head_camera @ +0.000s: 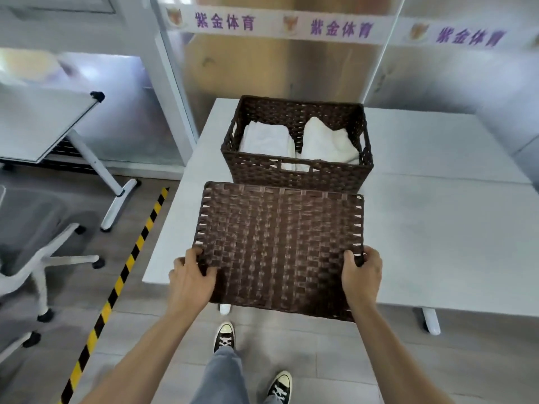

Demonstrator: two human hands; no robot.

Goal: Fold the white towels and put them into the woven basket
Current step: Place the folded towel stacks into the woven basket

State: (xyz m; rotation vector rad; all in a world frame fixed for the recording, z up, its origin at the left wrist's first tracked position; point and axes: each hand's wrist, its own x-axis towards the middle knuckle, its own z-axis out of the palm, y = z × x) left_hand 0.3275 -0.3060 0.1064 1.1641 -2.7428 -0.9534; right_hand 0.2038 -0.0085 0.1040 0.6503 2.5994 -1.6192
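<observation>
Both hands' grips are clamped on the woven lid: left hand, right hand. Folded white towels are held in the woven basket on the bench.

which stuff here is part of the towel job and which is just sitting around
Part of the job:
- woven basket on the table
- two white towels inside it: left towel, right towel
- woven lid, gripped by left hand and right hand

Just there:
- office chair
- folding table
- striped floor tape
</observation>
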